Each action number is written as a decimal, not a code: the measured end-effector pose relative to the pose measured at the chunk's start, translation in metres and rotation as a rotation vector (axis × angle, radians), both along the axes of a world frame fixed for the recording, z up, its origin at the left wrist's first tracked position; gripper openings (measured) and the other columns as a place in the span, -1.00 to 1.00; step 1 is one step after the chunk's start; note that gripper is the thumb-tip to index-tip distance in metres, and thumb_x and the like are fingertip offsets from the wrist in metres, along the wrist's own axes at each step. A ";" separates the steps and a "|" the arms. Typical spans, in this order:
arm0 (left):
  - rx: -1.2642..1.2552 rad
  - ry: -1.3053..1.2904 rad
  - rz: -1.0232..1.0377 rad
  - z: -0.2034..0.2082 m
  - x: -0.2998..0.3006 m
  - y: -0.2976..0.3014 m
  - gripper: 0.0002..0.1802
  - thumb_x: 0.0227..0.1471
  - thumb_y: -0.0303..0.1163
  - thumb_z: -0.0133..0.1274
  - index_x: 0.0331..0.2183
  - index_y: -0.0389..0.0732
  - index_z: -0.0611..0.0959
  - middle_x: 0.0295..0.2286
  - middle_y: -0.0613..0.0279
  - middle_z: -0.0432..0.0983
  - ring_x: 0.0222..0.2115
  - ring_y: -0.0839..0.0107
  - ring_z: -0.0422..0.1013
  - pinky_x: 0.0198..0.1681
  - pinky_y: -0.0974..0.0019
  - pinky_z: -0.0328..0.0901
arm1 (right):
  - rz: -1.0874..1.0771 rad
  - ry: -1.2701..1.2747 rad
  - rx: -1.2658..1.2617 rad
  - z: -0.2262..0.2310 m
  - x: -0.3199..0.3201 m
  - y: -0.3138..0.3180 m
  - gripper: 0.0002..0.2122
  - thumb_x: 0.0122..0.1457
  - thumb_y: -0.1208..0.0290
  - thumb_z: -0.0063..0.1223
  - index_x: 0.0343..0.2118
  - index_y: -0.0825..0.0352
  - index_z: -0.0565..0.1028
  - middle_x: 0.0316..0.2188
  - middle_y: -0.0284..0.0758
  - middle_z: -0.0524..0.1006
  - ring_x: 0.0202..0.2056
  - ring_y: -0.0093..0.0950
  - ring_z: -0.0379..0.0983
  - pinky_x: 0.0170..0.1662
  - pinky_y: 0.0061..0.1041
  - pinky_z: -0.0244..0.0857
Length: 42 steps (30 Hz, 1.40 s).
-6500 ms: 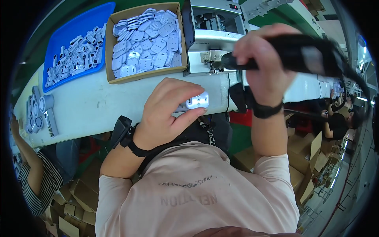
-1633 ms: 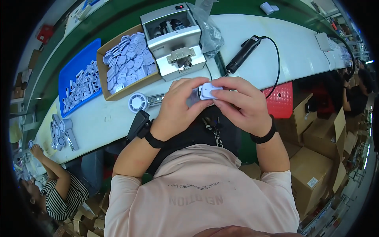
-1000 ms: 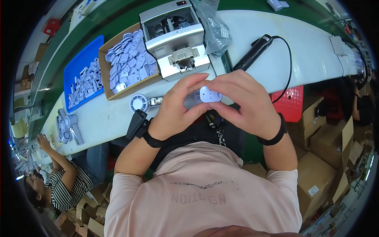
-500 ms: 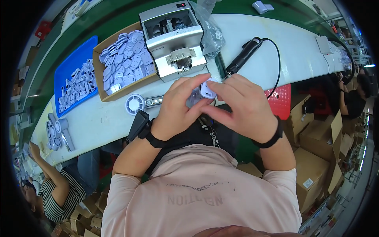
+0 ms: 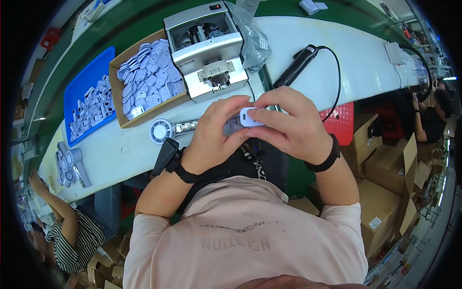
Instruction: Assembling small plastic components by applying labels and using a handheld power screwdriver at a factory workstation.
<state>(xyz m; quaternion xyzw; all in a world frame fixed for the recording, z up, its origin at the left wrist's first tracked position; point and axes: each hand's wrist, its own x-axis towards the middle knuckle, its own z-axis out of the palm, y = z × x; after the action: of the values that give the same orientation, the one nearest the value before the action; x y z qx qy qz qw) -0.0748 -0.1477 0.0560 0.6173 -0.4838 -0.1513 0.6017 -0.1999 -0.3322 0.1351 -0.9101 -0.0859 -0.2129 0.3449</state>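
Note:
Between both my hands is a small rounded lavender plastic cover (image 5: 251, 117) with a slot near its end. My right hand (image 5: 294, 126) pinches it between thumb and fingers. My left hand (image 5: 216, 124) closes around the cover's other side, where a greyish translucent part (image 5: 232, 126) shows; how the two pieces join is hidden. To the left of my left hand, a handheld fan (image 5: 161, 131) lies on the table, its handle open with metallic inner parts showing. A silver screw feeder (image 5: 207, 53) stands beyond my hands.
A cardboard box (image 5: 126, 124) of lavender covers and a blue tray (image 5: 69, 113) of small parts stand left. Several fan pieces (image 5: 72, 166) lie at the left edge. A black electric screwdriver (image 5: 296, 66) with a cord rests right, above a red stool (image 5: 339, 126). Co-workers sit at both sides.
The lavender cover has turned from pointing towards me to lying more sideways, its slot now up and left. My right hand has shifted with it. The whole view has moved slightly.

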 end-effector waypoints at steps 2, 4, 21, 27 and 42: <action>0.021 -0.026 -0.005 0.004 0.001 -0.002 -0.34 0.01 -0.46 0.38 0.16 -0.20 0.55 -0.11 0.03 0.60 -0.11 0.02 0.55 -0.01 0.12 0.43 | 0.014 -0.052 -0.027 -0.002 0.001 -0.002 -0.73 0.03 0.53 0.45 -0.17 0.36 0.68 -0.13 -0.21 0.64 -0.22 -0.25 0.58 -0.15 -0.38 0.48; 0.036 -0.023 0.006 0.007 0.002 -0.003 -0.37 0.01 -0.44 0.39 0.13 -0.21 0.58 -0.11 0.04 0.61 -0.12 0.03 0.55 -0.02 0.13 0.43 | -0.001 -0.057 -0.009 -0.006 -0.001 -0.004 -0.73 0.03 0.54 0.45 -0.17 0.36 0.69 -0.13 -0.21 0.64 -0.21 -0.26 0.58 -0.15 -0.38 0.47; -0.129 -0.235 -0.091 0.011 0.008 -0.001 -0.49 -0.03 -0.39 0.41 0.00 -0.21 0.65 -0.06 0.08 0.68 -0.14 0.09 0.59 -0.05 0.15 0.41 | -1.030 0.604 0.419 -0.076 0.012 -0.106 -0.50 0.29 -0.02 0.23 -0.17 0.47 0.59 -0.29 -0.24 0.66 -0.35 -0.50 0.61 -0.29 -0.50 0.42; -0.086 -0.221 -0.065 0.008 0.011 0.012 -0.48 -0.01 -0.38 0.41 0.01 -0.21 0.63 -0.04 0.09 0.68 -0.10 0.07 0.59 -0.02 0.13 0.42 | -0.811 0.515 0.733 -0.086 0.019 -0.115 -0.62 0.25 0.14 0.29 -0.21 0.45 0.54 -0.36 -0.26 0.63 -0.36 -0.45 0.63 -0.31 -0.50 0.43; -0.064 -0.142 0.026 0.005 0.010 0.027 -0.51 0.03 -0.37 0.39 0.00 -0.23 0.65 -0.06 0.10 0.67 -0.11 0.06 0.57 -0.01 0.11 0.43 | -0.190 0.020 0.995 -0.043 0.038 -0.035 -0.73 0.22 0.54 0.16 -0.05 0.33 0.39 -0.34 -0.26 0.54 -0.41 -0.36 0.49 -0.23 -0.33 0.38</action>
<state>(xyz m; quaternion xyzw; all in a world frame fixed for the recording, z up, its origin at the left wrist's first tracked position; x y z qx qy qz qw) -0.0645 -0.1204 0.0612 0.6132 -0.5218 -0.0835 0.5871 -0.1617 -0.3676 0.0923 -0.6412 0.1124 -0.2499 0.7168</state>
